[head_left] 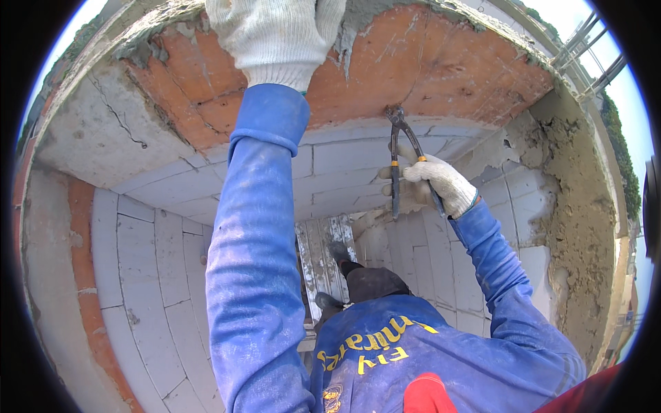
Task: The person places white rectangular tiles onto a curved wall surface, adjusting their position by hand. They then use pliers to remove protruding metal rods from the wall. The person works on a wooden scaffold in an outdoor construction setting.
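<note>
My right hand (449, 184), in a white knit glove, is closed round the long dark handles of a pair of pincers (418, 148) with orange bands. The handles stand apart, and the pincers' head touches the lower part of an orange-brown board (475, 65) set against the wall. Higher up, my left hand (279, 41), gloved too, lies over the board's top edge. Its thumb side shows, but the other fingers are cut off by the picture's upper edge.
Pale block walls (151, 268) enclose me on several sides. Rough grey mortar (575, 199) covers the right-hand edge. My feet stand far below on a whitish, stained plank platform (320, 244). Metal bars (592, 51) stick out at the upper right.
</note>
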`<state>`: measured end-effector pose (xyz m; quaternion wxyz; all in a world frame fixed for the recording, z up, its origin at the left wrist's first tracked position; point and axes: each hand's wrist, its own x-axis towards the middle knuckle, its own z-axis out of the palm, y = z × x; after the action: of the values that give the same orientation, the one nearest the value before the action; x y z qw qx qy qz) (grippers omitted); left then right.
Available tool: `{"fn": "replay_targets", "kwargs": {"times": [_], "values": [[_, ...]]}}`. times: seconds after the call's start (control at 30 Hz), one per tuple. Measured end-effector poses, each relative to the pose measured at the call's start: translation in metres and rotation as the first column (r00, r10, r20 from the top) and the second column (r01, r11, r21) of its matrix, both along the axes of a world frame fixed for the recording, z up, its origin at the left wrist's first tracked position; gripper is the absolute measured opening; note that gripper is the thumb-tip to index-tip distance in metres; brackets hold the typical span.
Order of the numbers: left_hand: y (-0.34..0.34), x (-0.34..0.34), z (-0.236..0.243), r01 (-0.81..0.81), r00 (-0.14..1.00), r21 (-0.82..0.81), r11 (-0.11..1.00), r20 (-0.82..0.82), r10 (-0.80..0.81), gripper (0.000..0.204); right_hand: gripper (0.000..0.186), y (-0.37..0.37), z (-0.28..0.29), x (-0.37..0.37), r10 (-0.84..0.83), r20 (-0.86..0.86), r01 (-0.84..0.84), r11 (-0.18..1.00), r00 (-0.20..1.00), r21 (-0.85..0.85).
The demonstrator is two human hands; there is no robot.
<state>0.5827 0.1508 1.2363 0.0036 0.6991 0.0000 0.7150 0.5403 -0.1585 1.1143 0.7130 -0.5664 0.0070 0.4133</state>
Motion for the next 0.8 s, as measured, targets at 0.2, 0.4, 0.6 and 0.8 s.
{"fn": "replay_targets", "kwargs": {"times": [0.2, 0.4, 0.6, 0.8], "values": [[0.0, 0.001, 0.0, 0.027, 1.0, 0.004, 1.0, -0.003, -0.027, 0.024, 0.065, -0.006, -0.005, 0.008, -0.011, 0.021, 0.014, 0.989, 1.0, -0.147], [-0.001, -0.001, 0.004, -0.041, 0.999, 0.047, 0.998, 0.038, 0.039, 0.023, 0.052, -0.002, 0.005, 0.009, 0.0, 0.047, 0.012, 0.969, 0.999, -0.247], [0.004, 0.003, 0.002, 0.028, 0.997, 0.069, 0.997, 0.07, -0.033, 0.022, 0.056, 0.01, -0.02, 0.004, 0.045, 0.235, 0.022, 0.961, 0.971, -0.276], [-0.004, 0.002, 0.001, 0.047, 0.999, 0.045, 0.998, -0.012, -0.047, 0.022, 0.058, 0.004, -0.053, 0.019, 0.168, 0.471, 0.022, 0.928, 0.866, -0.371]]}}
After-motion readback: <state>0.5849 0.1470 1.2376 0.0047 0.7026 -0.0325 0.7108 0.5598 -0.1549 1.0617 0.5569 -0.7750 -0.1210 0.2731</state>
